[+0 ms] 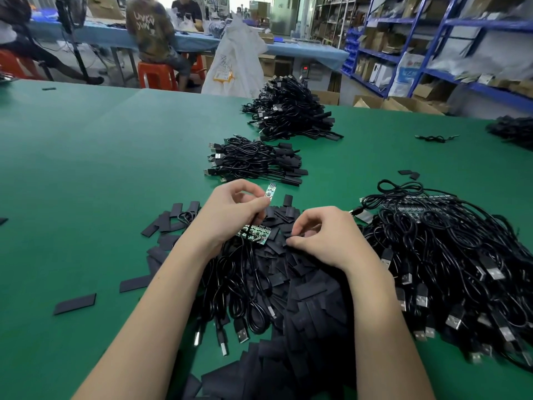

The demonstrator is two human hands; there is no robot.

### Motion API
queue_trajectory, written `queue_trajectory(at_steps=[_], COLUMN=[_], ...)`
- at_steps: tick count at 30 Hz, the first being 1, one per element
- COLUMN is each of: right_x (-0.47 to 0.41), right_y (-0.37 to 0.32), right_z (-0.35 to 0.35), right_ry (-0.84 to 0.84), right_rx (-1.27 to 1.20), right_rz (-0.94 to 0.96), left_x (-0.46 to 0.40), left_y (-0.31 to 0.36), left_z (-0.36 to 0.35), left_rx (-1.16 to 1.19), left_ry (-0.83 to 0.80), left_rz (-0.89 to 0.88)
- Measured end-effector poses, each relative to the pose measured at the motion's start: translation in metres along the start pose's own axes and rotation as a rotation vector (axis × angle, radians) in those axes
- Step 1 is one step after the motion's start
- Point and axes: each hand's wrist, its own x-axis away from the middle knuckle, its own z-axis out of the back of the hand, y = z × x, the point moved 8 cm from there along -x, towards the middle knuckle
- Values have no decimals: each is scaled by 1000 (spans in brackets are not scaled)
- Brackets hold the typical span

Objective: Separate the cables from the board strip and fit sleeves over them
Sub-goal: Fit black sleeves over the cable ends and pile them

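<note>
My left hand (230,210) pinches a small green board (270,192) on the end of a black cable, held up above the pile. Below it lies a short green board strip (255,233) with several cables still attached. My right hand (326,235) has its fingers curled down into the heap of flat black sleeves (288,272), thumb and fingertips pinching at one sleeve; the sleeve itself is hard to make out. USB plugs of the attached cables (240,332) trail toward me.
A large heap of unsorted cables with board strips (450,255) lies at the right. Two piles of sleeved cables (253,161) (288,111) sit farther back on the green table (86,168). Loose sleeves (75,304) scatter at the left. People sit at a far bench.
</note>
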Motion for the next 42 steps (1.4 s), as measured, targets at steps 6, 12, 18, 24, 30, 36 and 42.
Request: queue_trajectory(at_steps=[6, 12, 18, 24, 30, 36, 42], right_x=[3, 2, 2, 1, 0, -1, 0], right_y=[-10, -7, -12, -5, 1, 4, 10], right_z=[6, 2, -7, -8, -5, -7, 0], right_ry=[128, 129, 81, 79, 101, 108, 187], right_rx=[-178, -563, -749, -797, -895, -936, -1146], right_rz=[67, 50, 60, 22, 1, -9, -65], left_x=[0, 5, 8, 9, 10, 11, 11], left_y=[1, 0, -2, 0, -2, -1, 0], left_z=[-1, -12, -25, -23, -22, -23, -27], left_rx=[1, 97, 284, 295, 291, 282, 235], left_ry=[-7, -72, -121, -129, -123, -125, -186], left_rz=[9, 58, 125, 119, 124, 127, 137])
